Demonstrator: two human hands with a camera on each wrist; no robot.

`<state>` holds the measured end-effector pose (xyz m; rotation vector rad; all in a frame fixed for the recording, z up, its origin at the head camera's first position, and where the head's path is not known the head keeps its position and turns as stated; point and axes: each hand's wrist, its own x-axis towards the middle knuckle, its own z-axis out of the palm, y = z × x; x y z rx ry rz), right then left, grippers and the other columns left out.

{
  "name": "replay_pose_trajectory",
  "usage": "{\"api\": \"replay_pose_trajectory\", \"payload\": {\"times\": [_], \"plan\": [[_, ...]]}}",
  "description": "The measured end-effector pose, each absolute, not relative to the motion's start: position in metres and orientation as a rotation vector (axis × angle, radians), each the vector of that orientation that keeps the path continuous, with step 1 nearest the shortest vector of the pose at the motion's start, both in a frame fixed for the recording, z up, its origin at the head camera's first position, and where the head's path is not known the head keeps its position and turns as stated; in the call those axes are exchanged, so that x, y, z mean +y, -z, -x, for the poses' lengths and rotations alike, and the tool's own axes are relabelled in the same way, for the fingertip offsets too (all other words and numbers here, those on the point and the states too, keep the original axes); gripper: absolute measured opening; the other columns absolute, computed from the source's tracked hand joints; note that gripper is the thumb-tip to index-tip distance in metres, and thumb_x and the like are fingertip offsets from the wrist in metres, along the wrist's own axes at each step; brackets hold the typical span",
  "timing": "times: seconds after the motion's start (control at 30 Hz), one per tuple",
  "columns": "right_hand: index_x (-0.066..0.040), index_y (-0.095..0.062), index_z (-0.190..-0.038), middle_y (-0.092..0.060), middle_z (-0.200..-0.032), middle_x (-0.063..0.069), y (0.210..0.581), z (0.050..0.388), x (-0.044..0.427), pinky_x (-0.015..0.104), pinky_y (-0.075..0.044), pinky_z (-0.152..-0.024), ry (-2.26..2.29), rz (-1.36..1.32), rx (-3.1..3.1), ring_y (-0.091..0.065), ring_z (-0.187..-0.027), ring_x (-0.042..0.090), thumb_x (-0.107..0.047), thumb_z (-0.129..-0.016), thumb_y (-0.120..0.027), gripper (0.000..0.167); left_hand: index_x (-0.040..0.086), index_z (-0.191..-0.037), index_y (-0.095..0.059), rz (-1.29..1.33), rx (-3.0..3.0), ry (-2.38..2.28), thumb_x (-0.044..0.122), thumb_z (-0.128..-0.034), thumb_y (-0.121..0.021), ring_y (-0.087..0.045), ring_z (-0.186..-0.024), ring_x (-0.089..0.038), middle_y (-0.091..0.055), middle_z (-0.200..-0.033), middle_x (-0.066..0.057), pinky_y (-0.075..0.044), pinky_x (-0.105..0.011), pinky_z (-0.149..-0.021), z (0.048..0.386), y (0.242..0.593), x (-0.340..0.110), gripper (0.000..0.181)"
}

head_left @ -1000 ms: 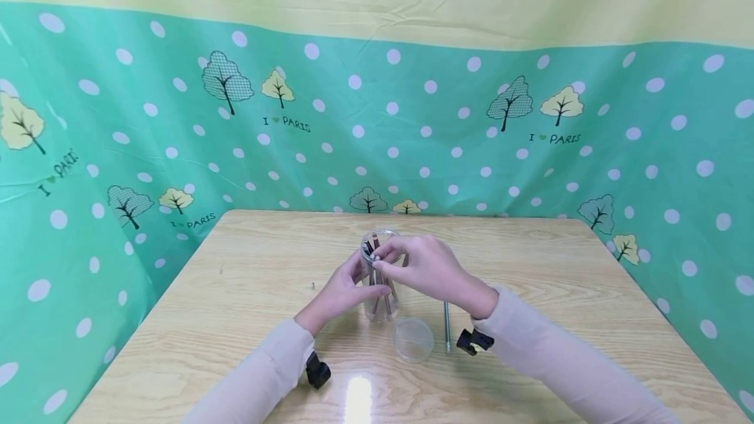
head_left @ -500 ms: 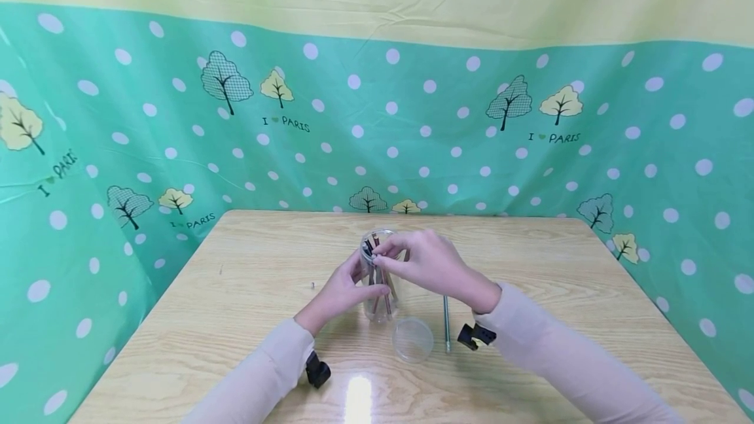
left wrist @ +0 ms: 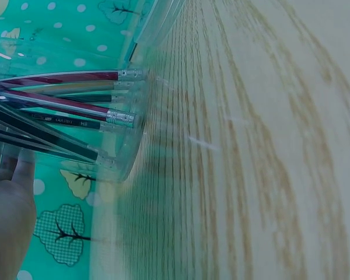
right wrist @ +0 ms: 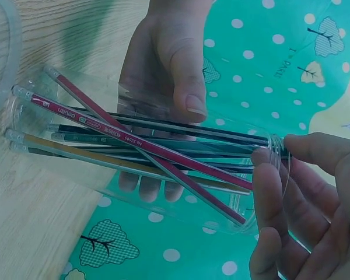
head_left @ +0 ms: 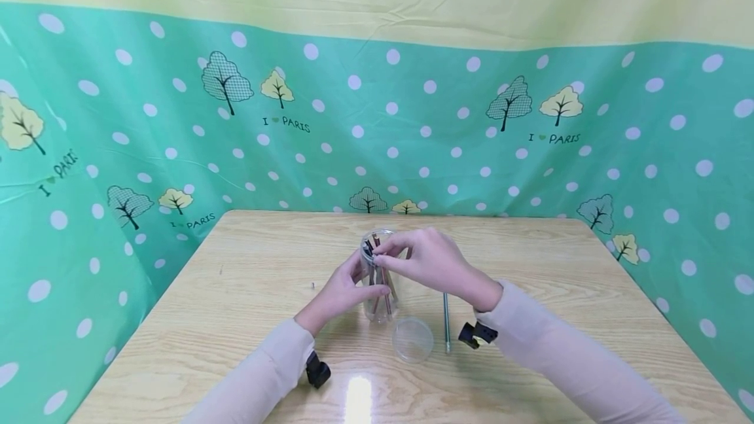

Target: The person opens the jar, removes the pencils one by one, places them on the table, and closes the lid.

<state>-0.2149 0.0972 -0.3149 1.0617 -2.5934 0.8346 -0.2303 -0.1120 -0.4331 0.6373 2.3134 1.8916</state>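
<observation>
A clear plastic jar stands upright on the table with several pencils inside. My left hand grips it around the side, thumb across the front. At the jar's mouth, my right hand pinches the end of a dark pencil by the rim, between thumb and finger. In the right wrist view, two red pencils cross over a yellow pencil and darker ones within the jar. Silvery ferrules sit near the jar's bottom in the left wrist view. The right fingertips are partly hidden.
A round clear lid lies on the wooden table just in front of the jar. To its right is a green pencil. A tiny grey piece lies left of the jar. A patterned cloth hangs behind.
My right hand and wrist have shifted very slightly up and right, fingertips staying at the jar's mouth. The left hand and jar hold still.
</observation>
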Motion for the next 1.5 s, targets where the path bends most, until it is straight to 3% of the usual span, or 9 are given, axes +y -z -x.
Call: {"api": "replay_pose_trajectory", "payload": {"times": [0.27,0.6,0.93,1.1,1.23,1.5], "plan": [[-0.028,-0.081,-0.096,-0.074,-0.089,-0.016,0.304,0.214,0.1,0.023,-0.035,-0.041,-0.866,-1.03,-2.555,-0.045,-0.047,0.003,-0.037,-0.089,-0.077,0.012,0.033,-0.152,-0.039,-0.67,2.319,-1.893,0.021,-0.084,-0.084,-0.046,-0.136,-0.02,-0.052,-0.145,0.005,-0.034,-0.04,-0.116,0.231,0.433,-0.112,0.082],[-0.025,-0.079,-0.095,-0.071,-0.083,-0.018,0.285,0.213,0.11,0.027,-0.049,-0.046,-1.044,-1.01,-2.506,-0.06,-0.053,0.01,-0.028,-0.092,-0.075,0.006,0.028,-0.152,-0.04,-0.667,2.337,-1.885,0.022,-0.0831,-0.084,-0.047,-0.135,-0.02,-0.054,-0.144,0.001,-0.034,-0.038,-0.116,0.232,0.435,-0.113,0.082],[-0.019,-0.079,-0.1,-0.074,-0.086,-0.01,0.263,0.213,0.127,0.03,-0.057,-0.052,-1.233,-1.052,-2.351,-0.066,-0.058,0.007,-0.023,-0.094,-0.074,0.008,0.023,-0.145,-0.048,-0.667,2.334,-1.896,0.019,-0.083,-0.084,-0.048,-0.135,-0.023,-0.057,-0.141,-0.001,-0.033,-0.04,-0.116,0.231,0.435,-0.111,0.072],[-0.017,-0.079,-0.098,-0.074,-0.086,-0.008,0.254,0.214,0.133,0.026,-0.051,-0.046,-1.242,-1.015,-2.275,-0.066,-0.058,0.012,-0.024,-0.094,-0.074,0.009,0.018,-0.148,-0.045,-0.663,2.32,-1.903,0.017,-0.0837,-0.083,-0.046,-0.136,-0.028,-0.055,-0.143,-0.006,-0.032,-0.043,-0.117,0.231,0.435,-0.111,0.075],[-0.017,-0.078,-0.097,-0.073,-0.084,-0.007,0.249,0.215,0.138,0.023,-0.042,-0.04,-1.244,-0.977,-2.241,-0.066,-0.058,0.014,-0.022,-0.093,-0.075,0.007,0.021,-0.152,-0.041,-0.631,2.318,-1.898,0.019,-0.0841,-0.083,-0.044,-0.138,-0.03,-0.053,-0.145,-0.007,-0.031,-0.044,-0.117,0.231,0.435,-0.111,0.08],[-0.011,-0.078,-0.097,-0.074,-0.086,-0.002,0.232,0.213,0.15,0.024,-0.038,-0.038,-1.266,-0.928,-2.147,-0.066,-0.057,0.015,-0.014,-0.093,-0.074,0.006,0.025,-0.154,-0.038,-0.606,2.325,-1.883,0.024,-0.0838,-0.084,-0.043,-0.139,-0.03,-0.051,-0.147,-0.005,-0.031,-0.044,-0.117,0.23,0.435,-0.112,0.084]]}}
